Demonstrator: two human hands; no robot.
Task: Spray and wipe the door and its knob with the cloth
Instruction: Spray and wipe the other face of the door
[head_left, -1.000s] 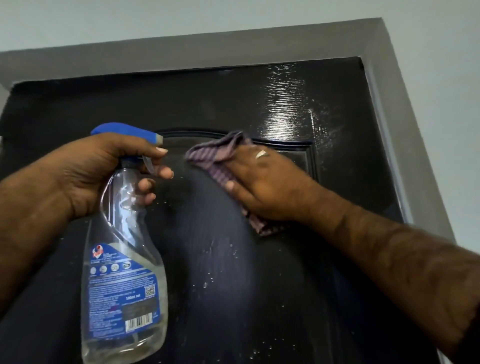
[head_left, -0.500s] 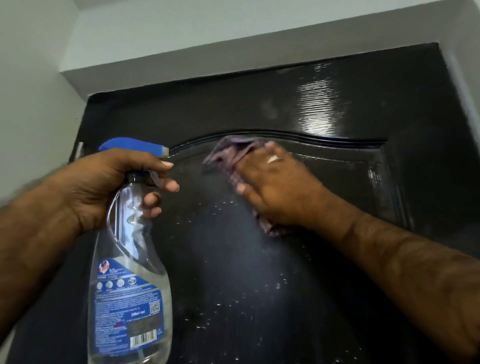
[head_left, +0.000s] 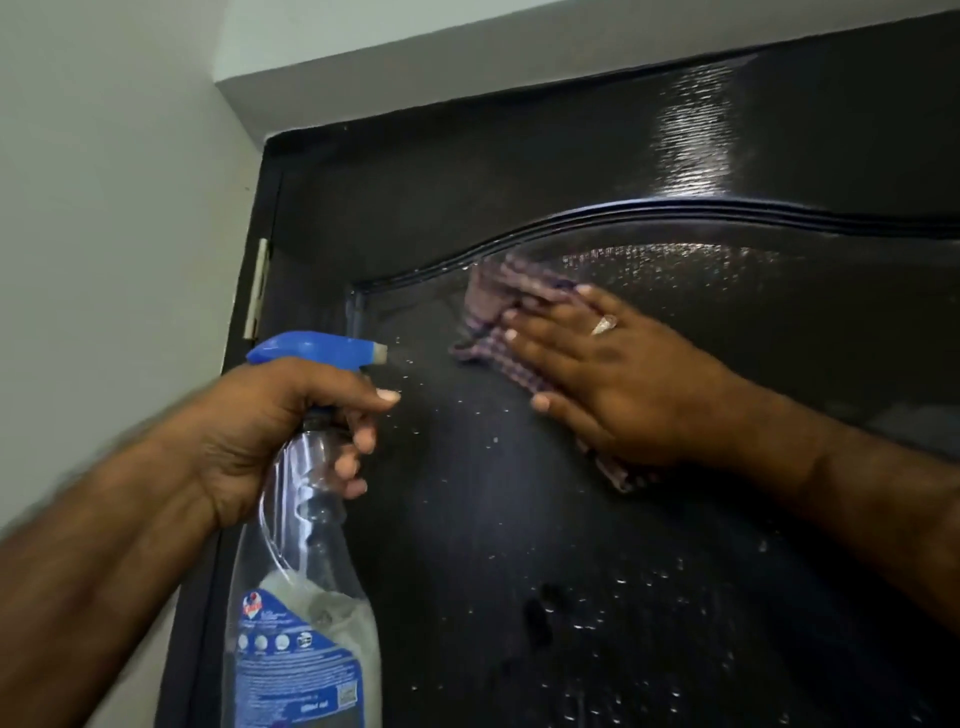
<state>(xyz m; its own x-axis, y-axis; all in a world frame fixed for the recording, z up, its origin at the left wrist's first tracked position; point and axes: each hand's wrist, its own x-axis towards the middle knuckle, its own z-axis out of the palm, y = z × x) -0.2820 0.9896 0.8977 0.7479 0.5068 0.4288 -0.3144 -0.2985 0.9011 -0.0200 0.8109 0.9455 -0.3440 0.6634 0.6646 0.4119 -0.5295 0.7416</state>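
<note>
A glossy black door with a raised curved panel moulding fills the view; spray droplets speckle its panel. My left hand grips the neck of a clear spray bottle with a blue trigger head, its nozzle pointing at the door. My right hand, a ring on one finger, presses a purple checked cloth flat against the upper left of the panel with straight fingers. The door knob is not in view.
A pale wall runs along the left of the door frame, with a grey lintel above. A cream hinge sits on the door's left edge.
The view has swung left, bringing the left wall and hinge into sight. My right hand has slid the cloth leftward along the panel's top. The bottle stays raised in my left hand.
</note>
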